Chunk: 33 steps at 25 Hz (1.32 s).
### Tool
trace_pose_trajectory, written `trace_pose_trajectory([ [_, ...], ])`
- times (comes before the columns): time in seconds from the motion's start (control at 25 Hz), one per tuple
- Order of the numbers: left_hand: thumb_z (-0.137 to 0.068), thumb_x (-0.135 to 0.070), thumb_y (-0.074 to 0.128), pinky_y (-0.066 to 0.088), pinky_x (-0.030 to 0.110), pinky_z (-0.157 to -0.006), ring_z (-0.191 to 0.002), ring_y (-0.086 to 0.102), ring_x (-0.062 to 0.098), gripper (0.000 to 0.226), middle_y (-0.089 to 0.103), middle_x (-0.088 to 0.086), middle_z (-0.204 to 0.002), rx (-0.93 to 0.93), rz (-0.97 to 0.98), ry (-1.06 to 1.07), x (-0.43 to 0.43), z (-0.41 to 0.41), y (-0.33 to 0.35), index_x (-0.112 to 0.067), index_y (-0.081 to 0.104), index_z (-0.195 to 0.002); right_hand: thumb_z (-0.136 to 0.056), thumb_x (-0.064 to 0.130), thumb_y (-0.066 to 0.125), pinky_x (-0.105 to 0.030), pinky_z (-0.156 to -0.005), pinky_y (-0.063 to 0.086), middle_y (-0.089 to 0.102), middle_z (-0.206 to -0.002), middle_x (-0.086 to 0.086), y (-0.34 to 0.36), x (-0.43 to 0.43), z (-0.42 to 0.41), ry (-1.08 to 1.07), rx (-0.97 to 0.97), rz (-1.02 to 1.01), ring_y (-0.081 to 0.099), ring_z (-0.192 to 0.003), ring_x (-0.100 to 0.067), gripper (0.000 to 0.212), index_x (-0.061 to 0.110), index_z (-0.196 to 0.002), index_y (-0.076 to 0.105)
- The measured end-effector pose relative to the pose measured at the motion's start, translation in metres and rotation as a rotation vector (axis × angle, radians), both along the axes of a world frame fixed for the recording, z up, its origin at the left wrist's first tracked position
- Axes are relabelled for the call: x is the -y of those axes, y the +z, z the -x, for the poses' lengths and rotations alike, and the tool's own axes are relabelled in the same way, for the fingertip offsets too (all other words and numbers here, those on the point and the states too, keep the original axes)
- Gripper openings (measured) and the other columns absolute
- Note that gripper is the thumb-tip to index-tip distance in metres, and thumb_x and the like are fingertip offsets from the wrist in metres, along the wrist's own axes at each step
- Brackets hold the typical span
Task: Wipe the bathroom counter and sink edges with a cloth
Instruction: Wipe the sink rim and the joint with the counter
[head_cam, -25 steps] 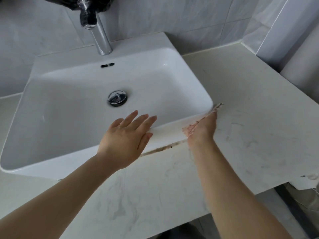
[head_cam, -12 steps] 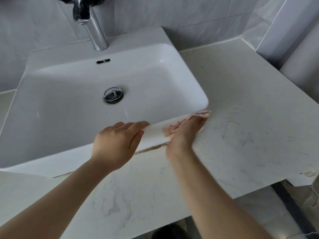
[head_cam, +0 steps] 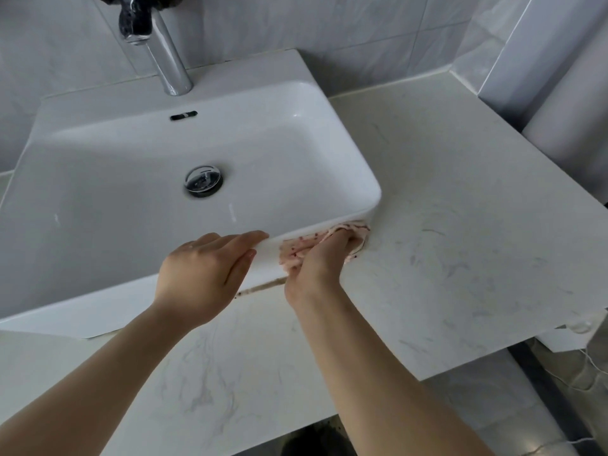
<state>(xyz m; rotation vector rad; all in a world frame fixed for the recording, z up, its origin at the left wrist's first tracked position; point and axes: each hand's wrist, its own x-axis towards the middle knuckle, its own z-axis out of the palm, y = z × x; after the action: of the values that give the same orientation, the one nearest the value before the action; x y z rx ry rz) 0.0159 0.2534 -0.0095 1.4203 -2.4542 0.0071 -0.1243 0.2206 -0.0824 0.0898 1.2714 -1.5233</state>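
Since 1 s ago the left hand (head_cam: 204,274) has been lowered from a hover onto the near rim of the sink (head_cam: 98,311), and the cloth (head_cam: 292,251) has been bunched against the near wall by the right corner. The edge wipe is judged under way. Brown grime (head_cam: 263,286) is left at the seam with the counter (head_cam: 460,258). The left hand's fingers are laid flat together over the rim; the right hand (head_cam: 317,268) is curled round the cloth, pressing it in.

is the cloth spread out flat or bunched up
Bunched up: the pink cloth is crumpled under the right hand, which presses it against the sink at its front corner, by the counter.
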Motion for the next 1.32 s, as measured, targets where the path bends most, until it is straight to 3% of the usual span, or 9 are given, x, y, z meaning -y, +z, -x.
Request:
trace_pose_trajectory([
  [0.04, -0.090, -0.031, 0.035, 0.016, 0.007, -0.052, -0.061, 0.062, 0.021, 0.037, 0.070, -0.010, -0.077, 0.004, -0.001, -0.003, 0.000, 0.000, 0.000, -0.023, 0.067, -0.107, -0.066, 0.075, 0.025, -0.016, -0.062, 0.024, 0.033, -0.106, 0.027, 0.003, -0.003, 0.004, 0.047, 0.027, 0.016, 0.021, -0.078, 0.006, 0.051, 0.047, -0.107, 0.036],
  [0.16, -0.090, -0.031, 0.035, 0.017, 0.009, -0.052, -0.061, 0.062, 0.021, 0.037, 0.070, -0.009, -0.076, 0.011, 0.021, 0.001, 0.000, 0.000, -0.001, -0.022, 0.067, -0.105, -0.085, 0.061, 0.019, -0.009, -0.044, 0.034, 0.045, -0.079, 0.015, 0.004, 0.005, 0.033, 0.057, 0.214, 0.098, 0.041, -0.056, -0.002, 0.040, 0.036, -0.094, 0.049],
  [0.32, -0.089, -0.030, 0.036, 0.027, 0.018, -0.049, -0.060, 0.062, 0.023, 0.036, 0.070, -0.008, -0.075, 0.009, 0.051, -0.005, -0.001, 0.001, -0.004, -0.021, 0.067, -0.105, -0.077, 0.067, 0.027, -0.012, -0.052, 0.030, 0.019, -0.090, 0.023, 0.004, 0.002, 0.012, 0.030, 0.138, 0.115, 0.028, -0.071, 0.002, 0.035, 0.049, -0.107, 0.025],
  [0.44, -0.090, -0.029, 0.036, 0.036, 0.021, -0.052, -0.065, 0.064, 0.022, 0.038, 0.071, -0.007, -0.085, 0.006, 0.061, -0.065, -0.001, -0.006, -0.005, -0.019, 0.064, -0.112, -0.089, 0.060, 0.019, -0.040, -0.089, 0.047, 0.050, -0.128, 0.006, -0.004, 0.000, 0.016, 0.040, 0.039, 0.060, 0.052, -0.111, -0.018, 0.052, 0.038, -0.133, 0.037],
  [0.56, -0.091, -0.027, 0.036, 0.044, 0.025, -0.051, -0.066, 0.064, 0.022, 0.038, 0.070, -0.004, -0.093, 0.001, 0.060, -0.125, -0.001, -0.016, -0.006, -0.017, 0.059, -0.119, -0.093, 0.057, 0.014, -0.047, -0.116, 0.008, 0.013, -0.157, 0.011, -0.001, -0.004, 0.029, -0.045, -0.309, -0.078, 0.020, -0.142, -0.014, 0.060, 0.034, -0.148, 0.011],
  [0.72, -0.091, -0.024, 0.036, 0.050, 0.032, -0.054, -0.068, 0.065, 0.025, 0.038, 0.070, 0.000, -0.099, 0.008, 0.093, -0.125, -0.010, -0.044, -0.011, -0.015, 0.058, -0.122, -0.102, 0.030, 0.016, -0.043, -0.116, -0.003, 0.004, -0.158, 0.010, 0.002, -0.008, 0.024, -0.071, -0.593, -0.196, 0.008, -0.144, -0.009, 0.049, 0.021, -0.150, 0.007],
  [0.92, -0.089, -0.023, 0.038, 0.045, 0.027, -0.048, -0.062, 0.066, 0.026, 0.038, 0.071, 0.000, -0.090, -0.002, 0.138, -0.114, -0.012, -0.090, -0.010, -0.014, 0.064, -0.116, -0.102, 0.017, 0.019, -0.036, -0.118, 0.000, -0.011, -0.157, -0.003, 0.009, -0.023, -0.071, -0.141, -0.469, 0.055, -0.004, -0.145, -0.014, 0.052, 0.007, -0.148, -0.004],
  [1.12, -0.089, -0.025, 0.037, 0.040, 0.024, -0.047, -0.060, 0.064, 0.025, 0.039, 0.071, -0.002, -0.087, -0.008, 0.109, -0.158, -0.012, -0.096, -0.008, -0.015, 0.063, -0.116, -0.076, 0.079, 0.018, -0.046, -0.118, 0.007, -0.001, -0.159, -0.002, 0.017, 0.004, -0.041, -0.316, -0.505, -0.013, 0.006, -0.145, -0.019, 0.097, 0.018, -0.150, 0.003],
  [1.32, -0.088, -0.024, 0.037, 0.031, 0.021, -0.047, -0.057, 0.062, 0.023, 0.038, 0.071, -0.005, -0.084, -0.014, 0.077, -0.122, -0.012, -0.094, -0.007, -0.017, 0.065, -0.113, -0.101, 0.029, 0.023, -0.030, -0.114, -0.004, -0.005, -0.158, -0.007, 0.035, -0.015, -0.091, -0.297, -0.572, 0.027, -0.003, -0.144, -0.011, 0.057, 0.006, -0.149, 0.003],
])
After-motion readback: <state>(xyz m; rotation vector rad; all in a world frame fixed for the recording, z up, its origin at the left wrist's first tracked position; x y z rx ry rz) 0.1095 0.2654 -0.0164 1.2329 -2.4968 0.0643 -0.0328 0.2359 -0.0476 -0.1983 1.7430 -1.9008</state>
